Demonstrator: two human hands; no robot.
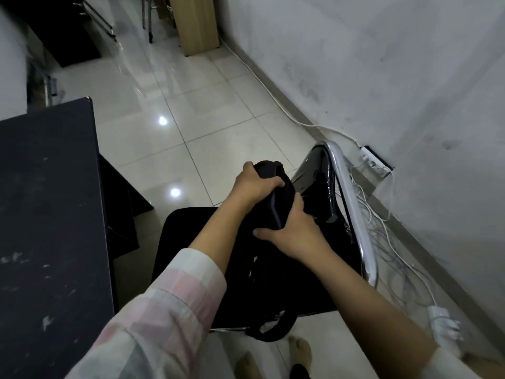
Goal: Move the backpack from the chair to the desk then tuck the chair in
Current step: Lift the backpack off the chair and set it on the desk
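Note:
A black backpack rests on the black seat of a chair with a chrome frame and a shiny black backrest on its right side. My left hand is closed around the top of the backpack. My right hand grips the bag's upper part just below, fingers wrapped over the fabric. A strap loop hangs off the seat's front edge. The dark desk fills the left side, its edge close to the chair.
A white wall runs along the right, with a power strip, a white adapter and tangled cables on the floor beside the chair. Glossy tiled floor stretches ahead. A wooden panel and other chair legs stand far back. My feet show at the bottom.

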